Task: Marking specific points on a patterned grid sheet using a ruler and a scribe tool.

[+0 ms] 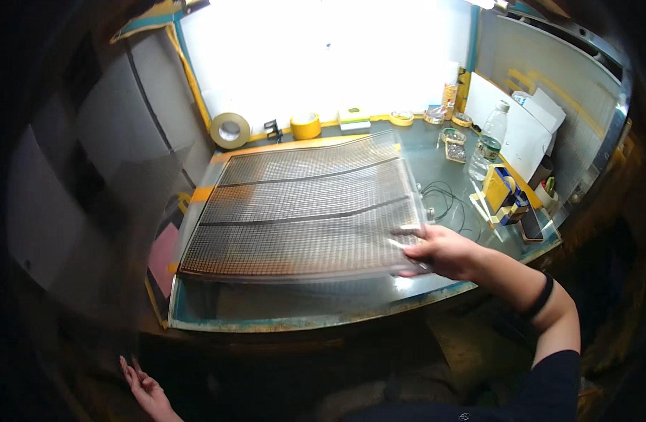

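Note:
A large flexible sheet with a fine dark grid and two dark bands (295, 211) lies over the glass-topped table. My right hand (446, 252) grips its near right corner, thumb on top, and that edge is lifted and blurred by motion. Low at the left, off the table, is my left hand (146, 391). Its fingers are pinched at the lower end of a faint, see-through film (143, 232) that hangs beside the table's left edge. The film's outline is hard to make out.
Along the back stand a wide tape roll (229, 131), a yellow tape roll (305, 126) and smaller rolls before a bright lit panel (323, 56). To the right are a plastic bottle (488, 141), a blue-yellow tape dispenser (502, 190), a phone (531, 227) and a thin black cable (446, 204).

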